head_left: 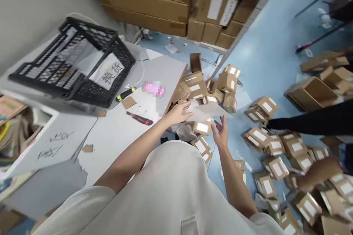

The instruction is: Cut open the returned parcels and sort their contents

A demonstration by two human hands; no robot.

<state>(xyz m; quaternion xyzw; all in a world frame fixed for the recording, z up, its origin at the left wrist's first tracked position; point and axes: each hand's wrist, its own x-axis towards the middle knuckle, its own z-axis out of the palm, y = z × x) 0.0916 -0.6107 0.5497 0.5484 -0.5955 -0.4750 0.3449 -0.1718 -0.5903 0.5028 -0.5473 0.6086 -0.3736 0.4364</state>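
White, thin sheet (pixel 207 110) at the left hand (pixel 177 113), pinched or just touched, cannot tell; right hand (pixel 220 136) near its free end, fingers spread. Looks like handling the sheet; next, maybe, a soft right-hand pinch. Below, brown boxes (pixel 202 127) on blue floor (pixel 256 62).

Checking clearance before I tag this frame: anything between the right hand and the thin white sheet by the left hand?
Nothing visible. The right hand is open, just beside the white sheet; contact is unclear. The cardboard boxes appear beneath, not between them.
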